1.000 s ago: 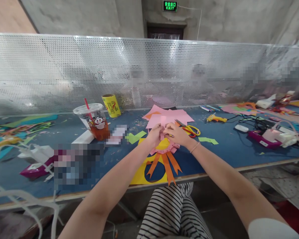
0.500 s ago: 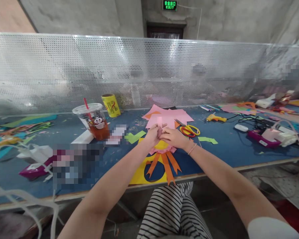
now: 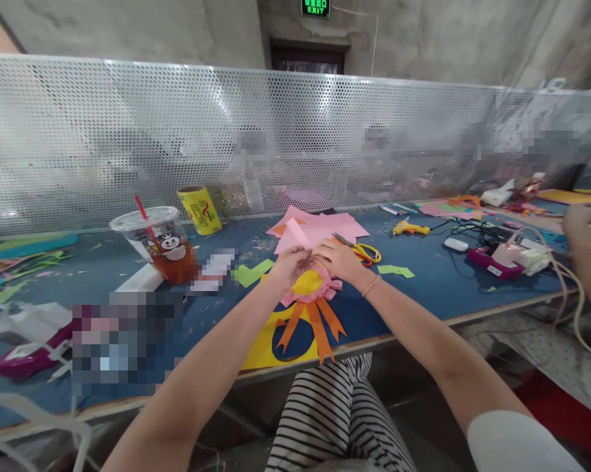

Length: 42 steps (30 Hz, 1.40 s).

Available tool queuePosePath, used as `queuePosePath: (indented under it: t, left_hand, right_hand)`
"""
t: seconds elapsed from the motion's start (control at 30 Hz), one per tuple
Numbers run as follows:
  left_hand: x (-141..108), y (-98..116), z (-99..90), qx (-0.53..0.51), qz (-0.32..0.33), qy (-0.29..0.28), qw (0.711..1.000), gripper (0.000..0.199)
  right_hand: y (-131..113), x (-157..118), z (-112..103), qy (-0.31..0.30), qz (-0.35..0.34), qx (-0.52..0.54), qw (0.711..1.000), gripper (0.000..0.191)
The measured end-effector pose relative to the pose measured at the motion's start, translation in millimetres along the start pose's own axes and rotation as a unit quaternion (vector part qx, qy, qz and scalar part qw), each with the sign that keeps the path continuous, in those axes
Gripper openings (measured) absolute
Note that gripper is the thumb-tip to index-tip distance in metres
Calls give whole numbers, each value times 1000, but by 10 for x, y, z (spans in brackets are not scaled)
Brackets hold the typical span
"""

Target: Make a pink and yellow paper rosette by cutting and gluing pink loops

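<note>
A paper rosette (image 3: 307, 282) has a yellow centre, a pleated pink rim and orange ribbon tails (image 3: 320, 324). It lies near the table's front edge, partly over yellow paper (image 3: 261, 344) with a round cutout. My left hand (image 3: 291, 261) is closed on a pink paper strip (image 3: 296, 231) at the rosette's upper edge. Beside it my right hand (image 3: 335, 257) has its fingers bent in against the strip and rim; its fingertips are partly hidden. Pink sheets (image 3: 342, 227) and scissors (image 3: 367, 254) lie just behind my hands.
A drink cup (image 3: 170, 249) and a yellow roll (image 3: 200, 211) stand at the left. Green scraps (image 3: 251, 272) lie nearer. To the right are a glue gun (image 3: 410, 228), a purple power strip (image 3: 495, 263) and cables. Another person's arm (image 3: 588, 252) reaches in at the far right.
The view has shifted right. My hands have uncovered more of the rosette's yellow centre and pink rim. The pink strip now leans left, and another person's arm shows more at the right.
</note>
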<state>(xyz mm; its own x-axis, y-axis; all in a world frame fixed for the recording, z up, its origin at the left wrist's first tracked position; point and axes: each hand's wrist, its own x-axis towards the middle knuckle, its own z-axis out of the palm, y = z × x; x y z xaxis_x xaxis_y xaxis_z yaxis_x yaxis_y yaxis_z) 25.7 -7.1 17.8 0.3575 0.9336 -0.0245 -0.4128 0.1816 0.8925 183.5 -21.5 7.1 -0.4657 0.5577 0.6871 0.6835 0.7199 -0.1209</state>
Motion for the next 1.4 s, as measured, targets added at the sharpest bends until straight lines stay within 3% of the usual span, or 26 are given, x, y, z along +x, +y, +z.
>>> queuePosePath:
  t: [0.2,0.33,0.5,0.63,0.73,0.83,1.13,1.4]
  left_hand:
    - [-2,13,-13,38,20,32,999,11]
    - [-8,-17,10,24,60,27,998,21]
    - [-47,-24,63,32,114,51,992,25]
    - [-77,-40,96,40,148,51,987,25]
    - [-97,-72,123,49,146,34,987,26]
    - [-107,-99,146,39,134,55,989,24]
    - [-127,-71,221,-90,88,76,989,13]
    - [-245,-29,345,-138,77,105,982,10]
  right_hand:
    - [47,15,-48,27,12,61,998,21]
    - [60,35,12,57,100,155,981,14]
    - [71,37,82,88,191,276,938,16]
    - [26,35,78,44,196,282,938,23]
    - [12,39,98,38,204,282,937,25]
    - [9,47,109,38,204,273,939,23]
    - [-146,85,40,89,185,327,922,17]
    - [-200,84,44,114,182,359,908,17]
